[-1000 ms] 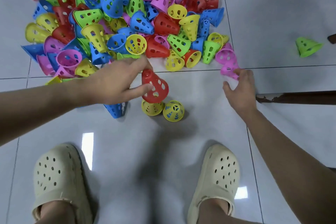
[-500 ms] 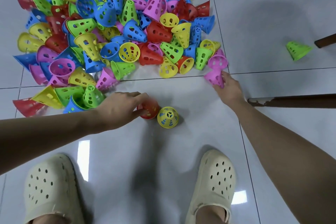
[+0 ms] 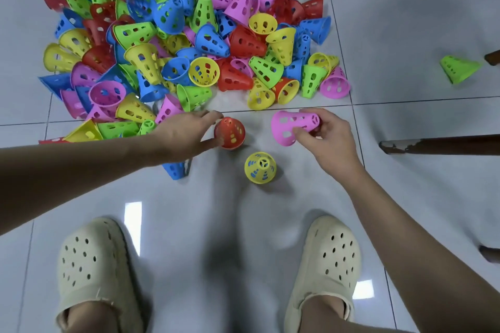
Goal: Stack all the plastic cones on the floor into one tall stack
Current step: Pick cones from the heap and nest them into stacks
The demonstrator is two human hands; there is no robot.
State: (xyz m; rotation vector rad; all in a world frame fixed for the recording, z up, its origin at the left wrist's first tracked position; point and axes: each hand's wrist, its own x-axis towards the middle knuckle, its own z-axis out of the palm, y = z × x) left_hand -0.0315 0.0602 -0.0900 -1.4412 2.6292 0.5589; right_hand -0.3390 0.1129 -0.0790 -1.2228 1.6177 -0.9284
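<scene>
Down on the tiled floor, the left hand reaches over to a red cone that stands upright with a yellow one showing through its holes; its grip is closed lightly on the red cone, forefinger at the far side and thumb at the near side. Just to the right, the right hand holds a pink cone clear of the floor, tipped on its side with the wide mouth toward the red cone, its grip pinching the narrow end between thumb and fingers. A yellow cone stands upright by itself near both, a little closer to the feet. A blue cone lies partly hidden under the left forearm. Beyond the hands, the big loose pile of cones sprawls in red, blue, green, yellow and pink. One green cone lies well apart at the right. Two cream clogs frame the bottom, and a brown wooden bar juts in from the right edge.
</scene>
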